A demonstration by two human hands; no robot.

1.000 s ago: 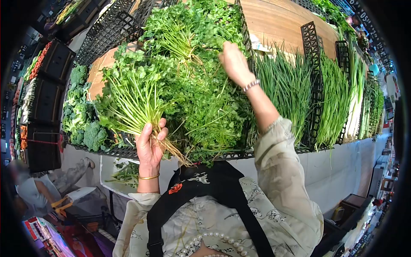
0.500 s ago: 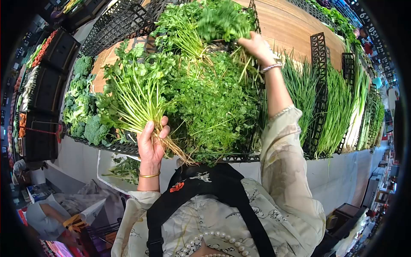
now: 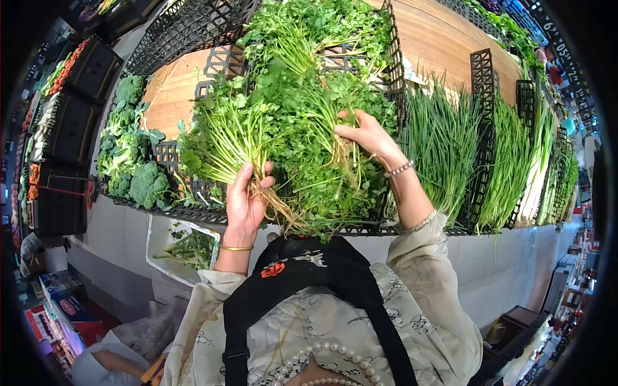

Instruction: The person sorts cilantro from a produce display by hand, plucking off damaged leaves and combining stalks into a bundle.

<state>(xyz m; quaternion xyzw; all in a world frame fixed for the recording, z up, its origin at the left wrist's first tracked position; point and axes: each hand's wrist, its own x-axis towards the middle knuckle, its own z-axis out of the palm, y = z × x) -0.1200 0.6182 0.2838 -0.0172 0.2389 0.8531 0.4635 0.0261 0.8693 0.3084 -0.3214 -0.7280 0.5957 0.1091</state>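
In my left hand (image 3: 246,199) is a bunch of cilantro (image 3: 235,141), fingers closed around the lower stems. Its leaves fan up and left, and long brown roots hang below my palm. My right hand (image 3: 367,135) grips a smaller bunch of cilantro (image 3: 322,122) near its pale root ends, thumb and fingers pinched together. That bunch's leaves blend into the greens behind, so its outline is unclear. Beneath both hands lies a thick bed of leafy greens (image 3: 315,193). Farther back, another heap of long-stemmed greens (image 3: 309,32) rests in a black crate.
Broccoli (image 3: 149,184) sits to the left. Chives (image 3: 441,148) and other long greens stand on the right between black crate dividers (image 3: 479,128). Below the counter edge is a white-rimmed bin (image 3: 152,248) with leaf scraps. A person's arm (image 3: 119,363) shows at lower left.
My right hand has come down and toward me from the back heap, bringing its bunch over the middle bed. My left hand, still holding its bunch, sits slightly farther right in view.
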